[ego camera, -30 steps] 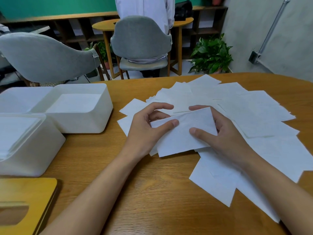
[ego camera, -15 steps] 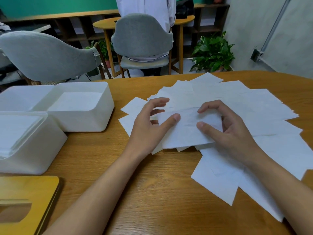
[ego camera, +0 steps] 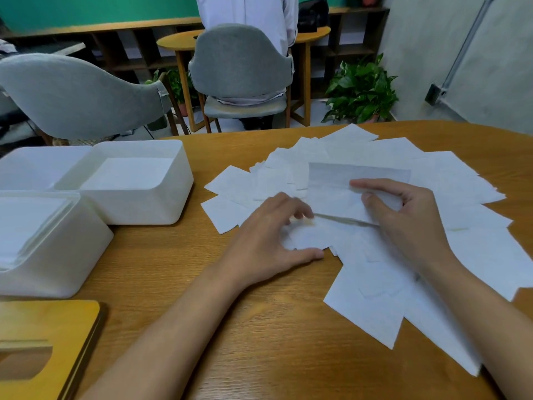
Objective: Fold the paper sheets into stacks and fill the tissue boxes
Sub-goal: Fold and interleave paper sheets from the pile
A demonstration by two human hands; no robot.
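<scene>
Pinched between thumb and forefinger of the right hand point(ego camera: 403, 226): one half-folded sheet point(ego camera: 334, 192), right end tucked under those fingers point(ego camera: 380, 184), left end free and reaching toward the left fingertips. Near edge raised off the pile, a thin shadow beneath; far edge lying just beyond the forefinger.

Left hand point(ego camera: 271, 241) spread, its fingers loosely bent and somewhat blurred, tips resting on the loose sheets point(ego camera: 467, 243) just below the raised edge, thumb out flat at the pile's near border. Gripping nothing, as far as can be made out.

Remaining loose sheets fanned out under and beyond both hands, overlapping, most of them to the right of the right fingers. Well left of the left fingers, three white tissue boxes point(ego camera: 138, 206) open on the bench point(ego camera: 259, 342), the nearest seemingly holding a stack already. Nearer again on that side, a wooden lid point(ego camera: 57, 321) with a slot.

Judged by look: very light, thin, limp, no stiffness to speak of. Likely to sag, crease wherever pressed, tear if tugged, and slide along with neighbours. Best taken at an edge or corner with a soft fingertip pinch, never by the fistful. Hold one end, smooth with flat fingers of the other hand toward the fold, press the crease lightly. For a finished stack, grip across both long sides to prevent fanning out on the way to a box.
</scene>
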